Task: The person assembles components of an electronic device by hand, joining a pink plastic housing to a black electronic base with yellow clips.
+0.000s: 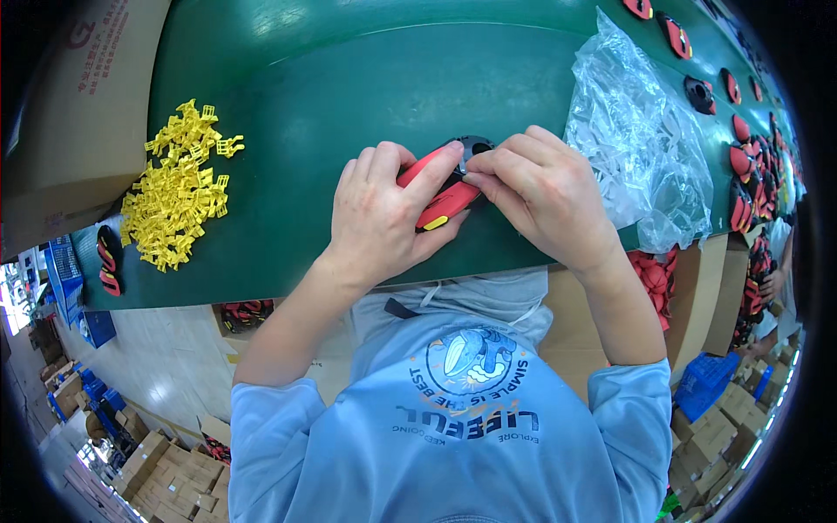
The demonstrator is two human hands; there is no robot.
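A red and black plastic casing with a yellow tab (446, 206) is held above the green table, in front of my body. My left hand (377, 209) wraps round its red body, thumb along the upper side and fingers beneath. At the black end, the thumb and forefinger of my right hand (551, 193) are pinched together against the casing. Whatever small part may lie between those fingertips is hidden. Left of the hands lies a heap of small yellow plastic clips (179, 205). To the right, a clear plastic bag (623, 113) holds pale pieces.
A large cardboard box (83, 131) stands at the table's left. One red and black casing (108, 261) lies by the left edge. More casings (757, 174) are heaped at far right. Below the right table edge, an open carton holds red parts (654, 281).
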